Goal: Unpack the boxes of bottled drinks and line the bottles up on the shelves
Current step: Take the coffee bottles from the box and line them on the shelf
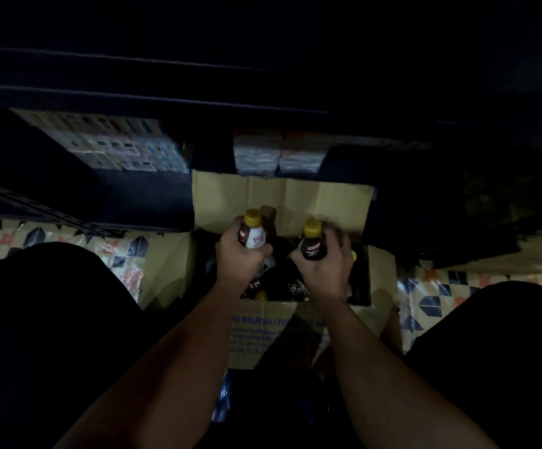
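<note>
Gripping one small yellow-capped bottle in each of my hands, left and right, around their smooth bodies; light, probably slippery.

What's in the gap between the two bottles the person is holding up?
In the head view, a third bottle, brown and unheld, stands against the box flap between the left-hand bottle and the right-hand bottle. Below it is the dim box interior.

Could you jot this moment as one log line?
left hand: grips yellow-capped bottle | right hand: grips second yellow-capped bottle | open cardboard box: bottles remain
</note>
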Tool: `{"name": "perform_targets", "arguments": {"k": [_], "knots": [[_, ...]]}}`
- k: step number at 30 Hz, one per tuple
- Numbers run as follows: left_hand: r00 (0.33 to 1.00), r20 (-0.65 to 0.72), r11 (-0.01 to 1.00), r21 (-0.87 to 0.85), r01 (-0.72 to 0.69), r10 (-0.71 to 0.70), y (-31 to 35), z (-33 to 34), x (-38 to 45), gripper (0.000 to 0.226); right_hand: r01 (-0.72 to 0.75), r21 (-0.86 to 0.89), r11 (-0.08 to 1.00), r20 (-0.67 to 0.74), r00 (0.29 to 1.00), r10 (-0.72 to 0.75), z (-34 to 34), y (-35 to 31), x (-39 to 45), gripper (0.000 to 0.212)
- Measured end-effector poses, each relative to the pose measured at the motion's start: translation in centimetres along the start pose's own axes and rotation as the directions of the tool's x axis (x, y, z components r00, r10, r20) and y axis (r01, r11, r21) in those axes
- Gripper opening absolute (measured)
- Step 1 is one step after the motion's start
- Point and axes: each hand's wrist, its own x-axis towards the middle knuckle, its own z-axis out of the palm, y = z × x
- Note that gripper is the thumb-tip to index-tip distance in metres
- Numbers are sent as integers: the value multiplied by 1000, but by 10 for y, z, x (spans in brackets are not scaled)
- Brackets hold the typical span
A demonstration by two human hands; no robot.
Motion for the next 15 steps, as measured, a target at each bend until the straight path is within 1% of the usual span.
{"name": "perform_targets", "arguments": {"k": [2,4,8,11,13,15], "knots": [[999,27,999,17,-40,40,12,1,-4,33,42,45,998,19,999,-43,-6,-9,3,50],[996,60,998,8,-66,66,25,2,-8,33,112,83,990,17,993,-114,-13,-20,5,43],[987,112,993,-30,-115,118,51,-1,-13,37,196,95,976,16,980,-198,-28,-41,4,46],[978,153,989,-35,-141,145,68,-7,-22,36,194,49,980,80,977,-198,-37,-48,0,49],[978,164,992,-36,-124,128,82,-17,-30,36,141,25,990,115,983,-143,-47,-58,-6,47],[978,173,993,-34,-113,117,100,-28,-40,36,123,35,992,135,983,-127,-59,-73,-14,45]]}}
